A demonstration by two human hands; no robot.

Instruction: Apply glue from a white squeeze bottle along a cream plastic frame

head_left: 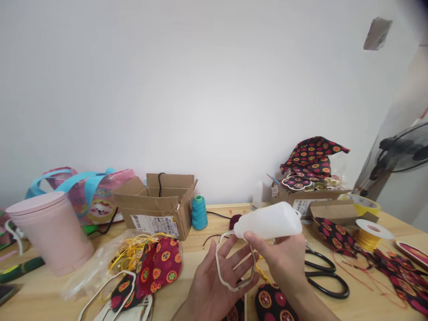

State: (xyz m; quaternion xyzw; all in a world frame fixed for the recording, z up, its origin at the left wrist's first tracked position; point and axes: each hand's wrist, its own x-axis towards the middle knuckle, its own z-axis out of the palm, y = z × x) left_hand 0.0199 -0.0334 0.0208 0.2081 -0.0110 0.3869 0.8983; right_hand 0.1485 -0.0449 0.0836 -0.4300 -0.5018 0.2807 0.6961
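Note:
My right hand is closed round a white squeeze bottle, tilted so its narrow nozzle points left. The nozzle tip meets the upper edge of a thin white scalloped ring. My left hand holds this ring over its upturned palm, with the fingers partly spread behind it. Below the hands lie patterned fabric pieces in black and red. Black-handled scissors rest just right of my right hand.
Two cardboard boxes stand by the wall, a teal thread cone beside the left one. At left are a pink lidded container and yellow cords on fabric. A yellow cord spool sits at right.

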